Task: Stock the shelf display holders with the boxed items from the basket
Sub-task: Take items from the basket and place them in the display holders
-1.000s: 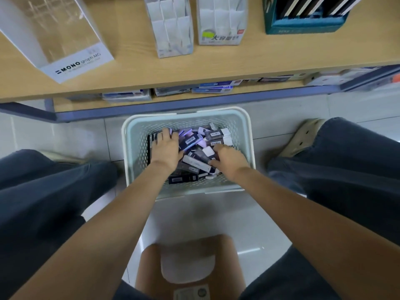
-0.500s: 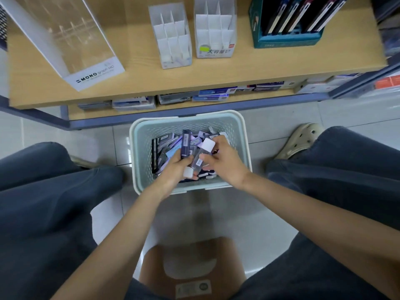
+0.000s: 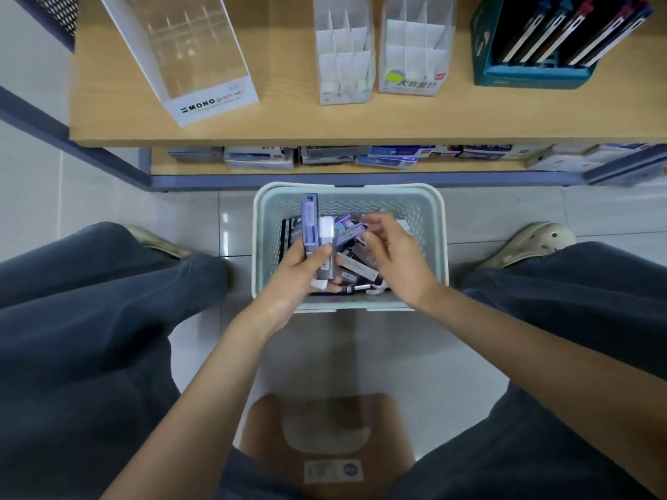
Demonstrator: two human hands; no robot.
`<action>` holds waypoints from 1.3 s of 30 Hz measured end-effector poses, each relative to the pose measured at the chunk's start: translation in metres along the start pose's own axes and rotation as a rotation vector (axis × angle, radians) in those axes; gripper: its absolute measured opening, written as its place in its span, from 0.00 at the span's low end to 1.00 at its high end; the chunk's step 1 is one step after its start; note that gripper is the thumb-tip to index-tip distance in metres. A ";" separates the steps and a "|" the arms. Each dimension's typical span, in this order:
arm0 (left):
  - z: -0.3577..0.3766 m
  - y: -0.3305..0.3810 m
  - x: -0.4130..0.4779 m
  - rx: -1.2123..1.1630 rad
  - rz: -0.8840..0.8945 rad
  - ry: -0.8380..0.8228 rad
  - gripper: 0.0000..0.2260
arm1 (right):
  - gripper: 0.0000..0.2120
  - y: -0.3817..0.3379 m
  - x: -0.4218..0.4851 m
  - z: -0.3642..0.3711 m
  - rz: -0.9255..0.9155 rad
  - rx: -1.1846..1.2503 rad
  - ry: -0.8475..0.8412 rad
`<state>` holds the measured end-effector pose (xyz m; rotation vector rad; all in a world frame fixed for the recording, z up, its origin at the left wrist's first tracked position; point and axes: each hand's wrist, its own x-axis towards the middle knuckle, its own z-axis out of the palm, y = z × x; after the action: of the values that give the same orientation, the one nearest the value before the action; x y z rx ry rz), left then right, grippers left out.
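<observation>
Over the basket (image 3: 415,209), left grip (image 3: 299,279) holds two boxed items (image 3: 310,220), long axes pointing twd shelf holders (image 3: 343,66) straight ahead; right grip (image 3: 397,261) hangs wide, empty, just beside, w/ loose boxes (image 3: 357,267) below.

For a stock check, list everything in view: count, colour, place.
perforated plastic basket: one, pale green, floor
loose slim cardboard boxes: many, purple, black, white, in basket
held slim boxes: two, purple and grey-white, left grip
clear plastic MONO display holder: one, transparent, shelf left
divided plastic display holders: two, translucent white, shelf middle
cardboard display box: one, teal, shelf right
wooden shelf board: one, light brown, top
flat boxes: several, blue and white, lower shelf
square stool: one, brown, bottom centre
clog shoes: two, beige, flanking basket
left grip: holds two boxes above basket
right grip: holds nothing, above basket
</observation>
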<state>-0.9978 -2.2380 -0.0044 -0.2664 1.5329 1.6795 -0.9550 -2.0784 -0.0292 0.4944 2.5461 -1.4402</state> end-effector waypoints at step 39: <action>-0.009 0.048 -0.056 -0.172 0.257 0.320 0.08 | 0.11 -0.106 -0.024 -0.008 -0.023 0.390 0.049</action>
<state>-0.9984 -2.2662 0.0649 -0.4637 1.7124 2.0538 -0.9711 -2.1265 0.0670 0.5610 2.3126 -1.9678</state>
